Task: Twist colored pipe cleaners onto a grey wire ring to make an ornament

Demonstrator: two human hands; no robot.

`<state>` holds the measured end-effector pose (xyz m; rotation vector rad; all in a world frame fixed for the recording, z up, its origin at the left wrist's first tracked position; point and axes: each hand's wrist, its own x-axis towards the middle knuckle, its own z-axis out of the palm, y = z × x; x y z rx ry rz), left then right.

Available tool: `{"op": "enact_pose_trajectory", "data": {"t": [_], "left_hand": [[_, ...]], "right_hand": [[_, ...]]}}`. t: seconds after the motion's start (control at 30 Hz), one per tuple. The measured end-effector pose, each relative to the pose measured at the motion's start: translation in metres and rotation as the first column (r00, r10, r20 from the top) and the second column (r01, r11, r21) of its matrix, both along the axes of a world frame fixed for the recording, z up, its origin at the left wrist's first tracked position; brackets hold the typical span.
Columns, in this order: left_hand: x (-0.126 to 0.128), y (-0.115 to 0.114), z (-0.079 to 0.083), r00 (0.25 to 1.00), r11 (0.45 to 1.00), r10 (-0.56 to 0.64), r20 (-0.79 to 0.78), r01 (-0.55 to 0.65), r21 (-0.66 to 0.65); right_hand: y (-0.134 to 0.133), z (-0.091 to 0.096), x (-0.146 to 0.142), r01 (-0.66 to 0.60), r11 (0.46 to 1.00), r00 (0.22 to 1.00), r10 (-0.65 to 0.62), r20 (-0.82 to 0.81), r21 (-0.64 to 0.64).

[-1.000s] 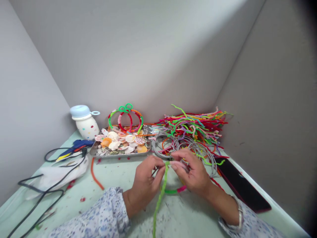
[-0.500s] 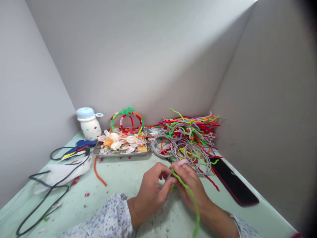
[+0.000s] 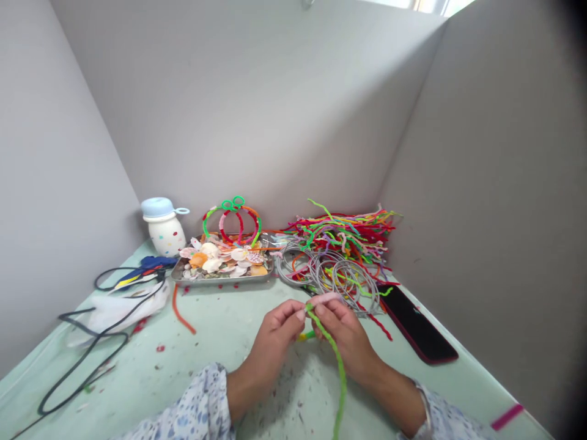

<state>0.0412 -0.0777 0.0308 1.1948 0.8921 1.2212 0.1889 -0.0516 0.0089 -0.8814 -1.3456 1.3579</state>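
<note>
Both hands meet low in the middle of the head view, around a partly hidden ring wrapped in fuzzy colours. Its pale pink stretch [image 3: 326, 298] shows above the fingers, and a yellow and green stretch shows below. My left hand [image 3: 275, 336] is closed, pinching the ring on the left. A bright green pipe cleaner [image 3: 337, 360] is pinched by one end at the ring in my closed right hand [image 3: 352, 341]; its long tail hangs towards the table's front. The exact contact under the fingertips is hidden.
Behind stand a shell tray [image 3: 222, 281], pipe-cleaner rings [image 3: 259, 226], grey wire coils [image 3: 293, 269] and a pipe-cleaner pile [image 3: 353, 229]. A white bottle [image 3: 165, 235] and black cable [image 3: 59, 379] lie left, a black phone [image 3: 419, 324] right.
The view has shifted slightly, so the scene sits further left. My left thumb and fingers have closed in at the green end. More of the pale pink stretch and of the ring's lower side shows.
</note>
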Motion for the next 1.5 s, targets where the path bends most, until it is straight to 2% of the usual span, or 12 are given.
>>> {"op": "enact_pose_trajectory", "data": {"t": [0.07,0.13,0.2,0.3,0.33,0.43,0.63,0.77,0.87,1.07,1.3,1.5], "left_hand": [[0.001,0.000,0.001,0.999,0.999,0.046,-0.024,-0.045,0.024],[0.002,0.001,0.003,0.997,0.996,0.072,-0.041,-0.070,0.059],[0.003,0.004,0.005,0.995,0.993,0.079,-0.065,-0.072,0.092],[0.003,0.008,0.005,0.988,0.990,0.071,-0.135,-0.054,0.129],[0.002,0.010,0.004,0.985,0.989,0.069,-0.159,-0.046,0.141],[0.000,0.010,-0.002,0.975,0.985,0.052,-0.218,-0.014,0.174],[0.000,-0.001,-0.009,0.940,0.978,0.017,-0.342,0.055,0.200],[-0.001,-0.001,-0.013,0.908,0.950,0.074,-0.412,0.062,0.307],[-0.001,0.002,-0.017,0.895,0.929,0.113,-0.431,0.059,0.367],[0.000,0.002,-0.017,0.907,0.939,0.089,-0.412,0.061,0.339],[0.000,-0.004,-0.017,0.902,0.928,0.100,-0.421,0.068,0.366],[-0.001,-0.002,-0.015,0.879,0.928,0.094,-0.467,0.092,0.361]], "right_hand": [[-0.004,-0.002,0.002,0.060,0.992,0.990,-0.073,0.121,0.112],[-0.008,-0.003,0.007,0.092,0.928,0.940,-0.200,0.276,0.360],[-0.010,-0.001,0.015,0.111,0.797,0.880,-0.356,0.313,0.594],[-0.005,0.007,0.026,0.113,0.508,0.796,-0.561,0.228,0.854],[-0.002,0.009,0.030,0.112,0.438,0.762,-0.614,0.206,0.892],[0.006,0.011,0.036,-0.022,0.353,0.725,-0.638,0.258,0.935],[0.007,0.000,0.042,-0.163,0.337,0.754,-0.564,0.338,0.927],[0.004,-0.003,0.046,-0.222,0.343,0.743,-0.546,0.387,0.913],[0.005,-0.004,0.047,-0.227,0.334,0.744,-0.547,0.384,0.915],[0.005,-0.006,0.045,-0.216,0.332,0.753,-0.542,0.373,0.918],[0.002,-0.007,0.046,-0.232,0.235,0.778,-0.537,0.324,0.944],[0.004,-0.008,0.045,-0.244,0.264,0.795,-0.497,0.348,0.933]]}}
